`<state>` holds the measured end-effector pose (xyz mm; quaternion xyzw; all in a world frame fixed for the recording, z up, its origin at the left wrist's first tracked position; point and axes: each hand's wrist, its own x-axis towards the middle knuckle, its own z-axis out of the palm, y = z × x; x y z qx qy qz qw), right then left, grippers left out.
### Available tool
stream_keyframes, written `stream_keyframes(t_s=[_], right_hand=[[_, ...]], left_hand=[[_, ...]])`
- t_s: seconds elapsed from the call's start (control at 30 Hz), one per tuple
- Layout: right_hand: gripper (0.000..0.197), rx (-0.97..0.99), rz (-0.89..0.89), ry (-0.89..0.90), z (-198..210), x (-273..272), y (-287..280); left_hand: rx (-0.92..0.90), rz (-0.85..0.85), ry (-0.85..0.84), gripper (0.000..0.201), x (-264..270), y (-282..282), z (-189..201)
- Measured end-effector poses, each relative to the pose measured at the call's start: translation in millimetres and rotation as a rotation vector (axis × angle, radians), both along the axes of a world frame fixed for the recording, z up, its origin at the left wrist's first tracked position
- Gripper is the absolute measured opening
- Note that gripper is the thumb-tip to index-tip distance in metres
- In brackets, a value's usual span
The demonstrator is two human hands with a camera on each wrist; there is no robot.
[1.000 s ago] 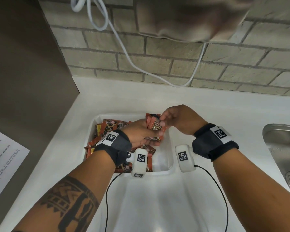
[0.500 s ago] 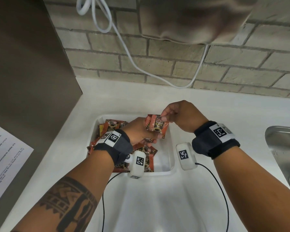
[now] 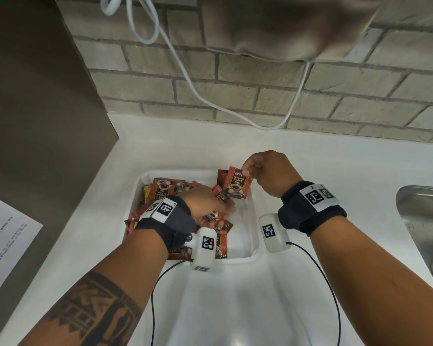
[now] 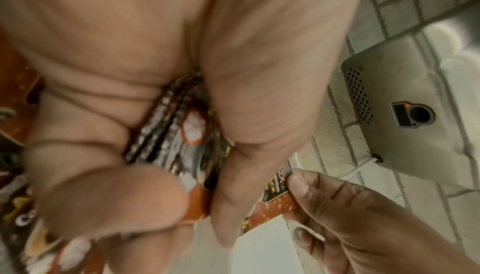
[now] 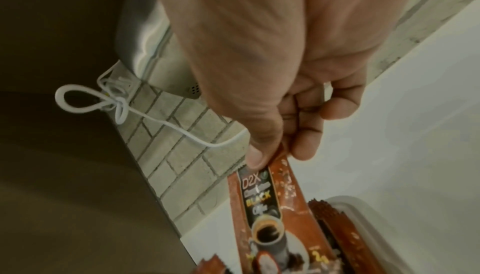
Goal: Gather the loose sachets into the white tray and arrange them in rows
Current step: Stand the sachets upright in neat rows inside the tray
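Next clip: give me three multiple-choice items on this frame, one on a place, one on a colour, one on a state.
1. Where does the tray sit?
A. on the white counter
B. in the sink
C. on the paper sheet

2. What colour is the cable on the brick wall?
A. black
B. white
C. red

3. How does the right hand hold its sachet?
A. flat on the palm
B. pinched at the top edge
C. crushed in a fist

Key: 1 A, counter shows around the tray's rim; 2 B, the cable is white against the bricks; 3 B, thumb and finger nip the sachet's top.
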<state>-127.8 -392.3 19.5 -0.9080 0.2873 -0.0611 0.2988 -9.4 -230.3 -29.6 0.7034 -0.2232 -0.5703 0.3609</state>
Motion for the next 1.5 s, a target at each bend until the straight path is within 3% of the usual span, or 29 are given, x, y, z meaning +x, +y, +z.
stream_keyframes(t_s=[0.27,0.4,0.53,0.63,0.8,0.97,1.07,1.13,1.23,1.33,1.5], right_hand=[[0.020,0.137,0.004,-0.037,12,-8,-6],[0.014,0.192,-0.002,-0.071,15,-7,-5],[0.005,0.215,0.005,-0.079,13,-3,-2],[0.005,0.191,-0.009,-0.081,13,0,2],[0.010,0.071,-0.010,-0.043,9,4,9],[0.011,0.062,-0.024,-0.044,8,8,10],[0.008,0.053,-0.001,-0.046,9,9,6],[0.013,0.007,0.006,-0.043,9,9,4],[0.022,-0.027,0.017,0.003,5,10,1],[0.020,-0.047,0.021,0.075,-3,11,2],[0.021,-0.162,0.066,0.236,-12,19,8]], left_hand=[[-0.264,0.247,0.101,0.031,5,2,2],[-0.338,0.315,0.046,0.033,4,4,3],[-0.355,0.408,0.003,0.032,-1,2,0],[-0.326,0.448,0.008,0.018,0,4,-1],[-0.257,0.474,0.015,0.038,6,6,-3],[-0.216,0.494,0.069,0.024,3,1,-3],[-0.224,0.491,0.082,0.031,1,3,-8],[-0.154,0.454,0.003,0.031,5,7,-5],[0.042,0.201,-0.182,0.029,11,11,4],[0.117,-0.039,-0.113,0.029,3,10,10],[0.145,-0.105,-0.014,0.058,-17,-7,-8]])
